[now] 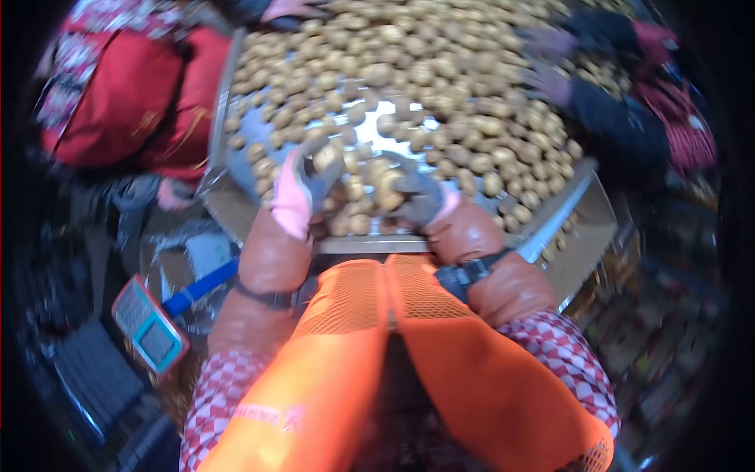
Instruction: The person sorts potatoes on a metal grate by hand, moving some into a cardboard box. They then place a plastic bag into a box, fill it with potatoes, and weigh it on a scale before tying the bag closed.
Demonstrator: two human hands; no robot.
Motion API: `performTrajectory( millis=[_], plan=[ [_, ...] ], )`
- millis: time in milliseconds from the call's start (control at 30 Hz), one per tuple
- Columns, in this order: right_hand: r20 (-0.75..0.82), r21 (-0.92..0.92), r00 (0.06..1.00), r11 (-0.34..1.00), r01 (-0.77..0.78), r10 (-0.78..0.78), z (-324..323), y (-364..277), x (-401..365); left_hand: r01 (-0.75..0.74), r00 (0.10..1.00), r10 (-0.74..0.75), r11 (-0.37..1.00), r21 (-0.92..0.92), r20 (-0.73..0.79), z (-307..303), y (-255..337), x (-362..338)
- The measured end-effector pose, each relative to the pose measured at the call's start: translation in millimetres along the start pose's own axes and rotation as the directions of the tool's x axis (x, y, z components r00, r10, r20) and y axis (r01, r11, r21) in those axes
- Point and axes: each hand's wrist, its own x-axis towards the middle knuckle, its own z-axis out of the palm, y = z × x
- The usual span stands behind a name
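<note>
Steel tabletop (387,138), shiny where bare, with tan potatoes (440,71) covering it from the far edge almost to the near edge. View is blurred, so fine detail is uncertain.

Left hand (303,189): pink-and-grey glove, at the near edge, left of centre. Its grip is closed, with the fingers curled round a pale potato (327,157) held at the fingertips just above the heap. That potato lies ahead of the palm and a little to the right. Its long axis looks roughly upright, tilted toward the far edge.

Right hand (421,198): grey glove, at the near edge, right of centre. Its grip appears closed on a second potato (386,187), which sits to the left of the palm, between the two hands. Its long axis cannot be read through the blur.

The two held potatoes are near each other but apart, and each is nearer its own hand. Loose potatoes touch both gloves from below.

Surroundings:
- A co-worker in a red jacket (134,102) stands at the left edge.
- Another co-worker's dark sleeve (605,118) reaches in at the far right corner.
- A flat device with a blue handle (151,329) lies below the left edge.
- An orange mesh vest (440,354) fills the foreground.
</note>
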Motion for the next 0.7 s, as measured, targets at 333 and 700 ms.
performTrajectory(
  millis=[333,700],
  plan=[
    [-0.231,0.359,0.946,0.924,-0.134,0.227,-11,-21,-81,-0.368,0.577,0.358,0.916,-0.158,0.734,84,88,-5],
    [-0.918,-0.358,0.256,0.910,-0.211,-0.302,-74,-102,-256,-0.448,0.859,0.277,0.814,0.369,0.430,55,34,15]
  ],
)
